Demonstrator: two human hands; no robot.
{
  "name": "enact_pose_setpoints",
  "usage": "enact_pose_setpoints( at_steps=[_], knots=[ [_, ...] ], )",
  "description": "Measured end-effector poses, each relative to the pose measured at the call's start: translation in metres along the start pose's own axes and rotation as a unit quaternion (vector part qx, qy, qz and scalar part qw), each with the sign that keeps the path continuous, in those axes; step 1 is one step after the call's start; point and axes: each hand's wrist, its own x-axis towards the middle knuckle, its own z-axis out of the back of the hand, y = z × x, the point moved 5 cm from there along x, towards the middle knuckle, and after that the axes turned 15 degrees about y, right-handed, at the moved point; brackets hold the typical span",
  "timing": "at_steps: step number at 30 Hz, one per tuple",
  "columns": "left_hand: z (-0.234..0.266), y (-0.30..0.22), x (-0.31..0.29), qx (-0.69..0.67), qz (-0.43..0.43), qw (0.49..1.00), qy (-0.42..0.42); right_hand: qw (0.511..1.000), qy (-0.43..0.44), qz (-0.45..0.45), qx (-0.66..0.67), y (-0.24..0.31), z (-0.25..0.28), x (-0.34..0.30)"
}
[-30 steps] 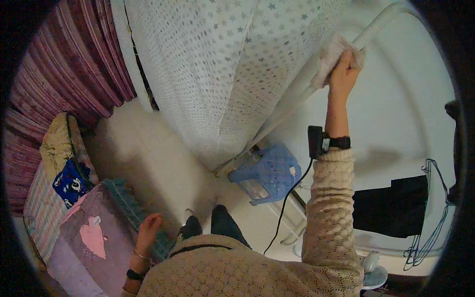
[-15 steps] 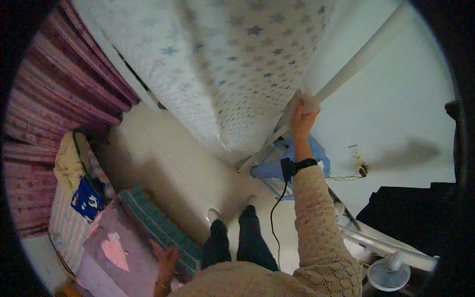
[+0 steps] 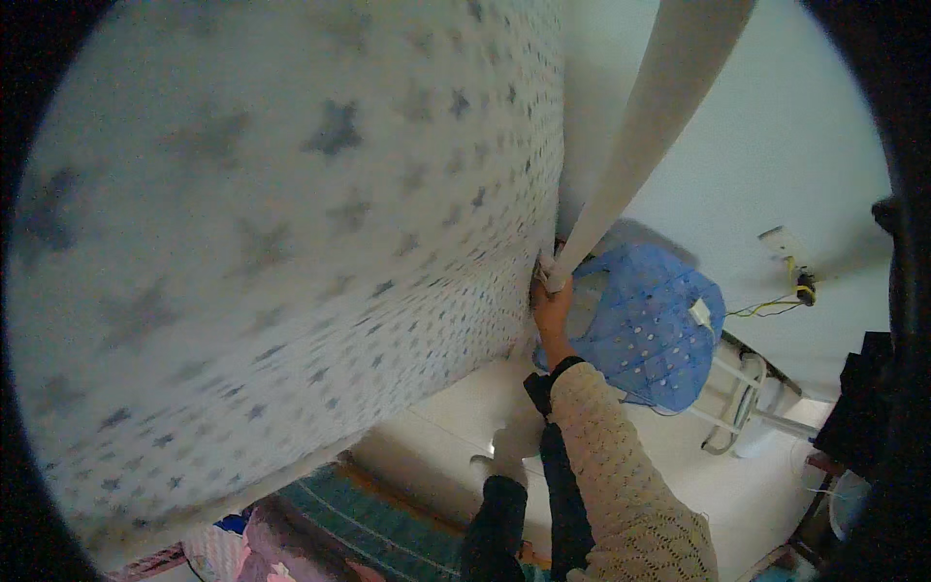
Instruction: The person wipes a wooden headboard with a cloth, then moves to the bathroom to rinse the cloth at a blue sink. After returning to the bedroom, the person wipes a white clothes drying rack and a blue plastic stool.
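Note:
A large white cloth (image 3: 320, 223) printed with grey and blue stars hangs across the left and middle of the head view. My right hand (image 3: 553, 306) is closed around the lower end of a long off-white strip (image 3: 659, 116), right at the cloth's right edge. The strip runs upward from the fist and looks wider toward the top. Whether it is a flat band or a pole, I cannot tell. Some cloth may also be pinched in the fingers, but they are partly hidden. My left hand is out of view.
Beside my right hand stands a blue cover with white dots (image 3: 645, 335), near white metal legs (image 3: 737, 403). A wall socket with yellow wires (image 3: 800, 281) is on the pale wall. Green striped fabric (image 3: 373, 514) and pink bedding (image 3: 281, 533) lie low at the left.
The starred cloth now fills far more of the left side, covering the purple curtain. My right hand is lower and slightly left, still gripping the strip. My left hand has left the view.

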Motion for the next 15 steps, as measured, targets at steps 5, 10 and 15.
enact_pose_setpoints(
  at_steps=[5,10,15],
  knots=[
    [0.007,0.000,0.031,0.022,0.015,1.000,-0.001,0.997,-0.059,-0.021,-0.041,-0.063,0.000,-0.015],
    [0.014,0.000,0.059,0.035,0.026,0.999,-0.008,0.983,-0.129,-0.038,-0.123,-0.080,-0.008,-0.018],
    [0.017,0.001,0.087,0.048,0.034,0.998,-0.002,0.984,-0.128,-0.098,0.072,-0.177,0.018,-0.017]
  ],
)
